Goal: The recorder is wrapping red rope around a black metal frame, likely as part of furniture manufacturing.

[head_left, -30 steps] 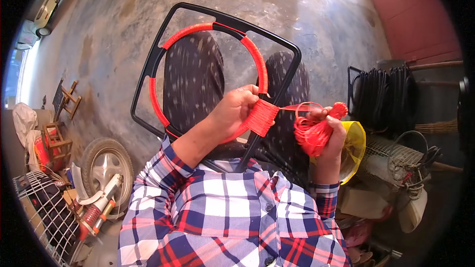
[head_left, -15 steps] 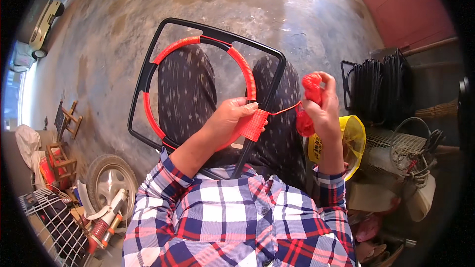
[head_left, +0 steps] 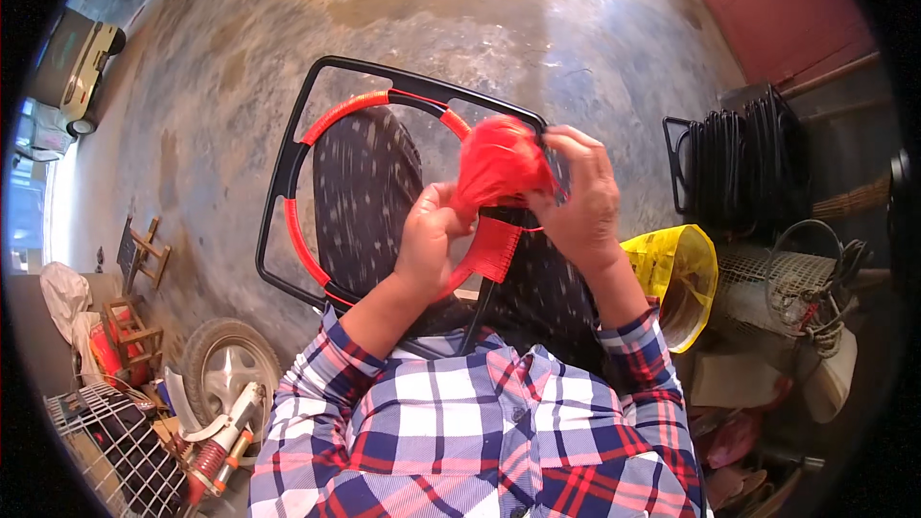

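A black frame (head_left: 279,194) with a round inner ring lies across my lap. Red cord is wound around stretches of the ring, and a flat, tightly wrapped red section (head_left: 497,247) covers its near right side. Above that section is a loose bundle of red cord (head_left: 499,165), slightly blurred. My left hand (head_left: 427,238) pinches the bundle's lower left end. At the bundle's right edge, my right hand (head_left: 585,200) has its fingers spread, with the thumb close to or touching the strands. A short cord runs from the wrapped section toward the right hand.
A yellow plastic bag (head_left: 674,278) stands right of my knees. Stacked black frames (head_left: 743,158) and a wire mesh roll (head_left: 758,273) are farther right. At left are a wheel (head_left: 230,364), small wooden stools (head_left: 142,254) and a white wire rack (head_left: 115,441).
The cord bundle has moved left from my right hand into my left hand's pinch and fanned out. My left hand has left the wrapped section; my right hand has moved left and spread its fingers.
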`<state>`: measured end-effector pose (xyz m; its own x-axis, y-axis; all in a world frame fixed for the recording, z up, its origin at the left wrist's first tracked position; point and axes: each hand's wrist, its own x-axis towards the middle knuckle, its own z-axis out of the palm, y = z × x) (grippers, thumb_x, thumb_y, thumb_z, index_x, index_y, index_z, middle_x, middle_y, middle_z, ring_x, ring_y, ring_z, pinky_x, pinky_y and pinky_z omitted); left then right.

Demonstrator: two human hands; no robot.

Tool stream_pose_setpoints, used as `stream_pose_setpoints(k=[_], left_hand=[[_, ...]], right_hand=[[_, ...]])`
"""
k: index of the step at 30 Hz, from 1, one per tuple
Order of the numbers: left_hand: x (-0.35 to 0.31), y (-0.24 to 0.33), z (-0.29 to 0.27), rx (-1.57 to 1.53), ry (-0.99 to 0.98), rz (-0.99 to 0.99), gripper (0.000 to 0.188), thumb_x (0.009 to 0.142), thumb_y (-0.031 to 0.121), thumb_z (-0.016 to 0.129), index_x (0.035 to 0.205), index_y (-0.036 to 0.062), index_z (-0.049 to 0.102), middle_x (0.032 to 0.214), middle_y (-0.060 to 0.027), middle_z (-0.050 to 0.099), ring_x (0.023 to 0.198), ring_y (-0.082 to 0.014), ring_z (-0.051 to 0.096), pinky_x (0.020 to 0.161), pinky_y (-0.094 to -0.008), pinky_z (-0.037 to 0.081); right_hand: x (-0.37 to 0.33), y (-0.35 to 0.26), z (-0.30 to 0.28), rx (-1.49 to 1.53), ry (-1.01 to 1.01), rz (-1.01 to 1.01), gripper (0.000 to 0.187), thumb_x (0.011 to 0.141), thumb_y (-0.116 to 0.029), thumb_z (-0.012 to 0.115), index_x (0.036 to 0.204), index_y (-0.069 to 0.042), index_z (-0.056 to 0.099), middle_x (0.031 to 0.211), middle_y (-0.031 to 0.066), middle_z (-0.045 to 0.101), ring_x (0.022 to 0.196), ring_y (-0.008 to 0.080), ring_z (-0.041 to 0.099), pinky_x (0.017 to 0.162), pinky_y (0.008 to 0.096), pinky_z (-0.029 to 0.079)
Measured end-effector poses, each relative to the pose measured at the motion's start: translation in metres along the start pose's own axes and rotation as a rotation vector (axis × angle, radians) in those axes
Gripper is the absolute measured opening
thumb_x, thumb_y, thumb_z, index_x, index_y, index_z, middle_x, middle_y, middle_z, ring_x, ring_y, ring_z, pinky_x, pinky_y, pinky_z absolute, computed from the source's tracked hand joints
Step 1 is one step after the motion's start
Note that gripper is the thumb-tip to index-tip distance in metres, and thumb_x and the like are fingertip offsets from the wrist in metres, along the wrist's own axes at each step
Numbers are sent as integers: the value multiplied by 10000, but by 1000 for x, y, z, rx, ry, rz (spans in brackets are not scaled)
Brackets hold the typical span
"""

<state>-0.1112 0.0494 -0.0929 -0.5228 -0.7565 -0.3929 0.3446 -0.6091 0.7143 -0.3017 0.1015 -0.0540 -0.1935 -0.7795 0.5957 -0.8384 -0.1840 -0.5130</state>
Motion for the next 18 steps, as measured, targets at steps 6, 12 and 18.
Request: stream_pose_setpoints(k=[6, 12, 18], left_hand=[[-1, -3, 0, -81, -61, -101, 483, 743, -201, 488, 1182, -23, 582, 1093, -129, 657, 956, -224, 685, 859, -376, 586], [-4, 9, 2, -295, -206, -319, 378, 836, -44, 454, 1201, -41, 549, 1122, -165, 634, 1020, -280, 648, 900, -420, 544], [-1, 11, 4, -370, -217, -303, 379, 923, 142, 413, 1216, -49, 559, 1151, -181, 635, 1042, -285, 636, 963, -425, 502]], right_hand=[[-42, 9, -4, 119, -402, 259, 214, 687, -127, 777, 845, -88, 638, 843, 65, 618, 823, 275, 630, 718, 371, 519], [-35, 6, -9, 85, -489, 238, 272, 673, -167, 779, 889, -61, 653, 943, 77, 628, 893, 274, 632, 734, 372, 526], [-28, -7, -12, -88, -430, 79, 395, 641, -222, 793, 956, -25, 659, 1188, 125, 598, 1148, 327, 544, 941, 424, 452]])
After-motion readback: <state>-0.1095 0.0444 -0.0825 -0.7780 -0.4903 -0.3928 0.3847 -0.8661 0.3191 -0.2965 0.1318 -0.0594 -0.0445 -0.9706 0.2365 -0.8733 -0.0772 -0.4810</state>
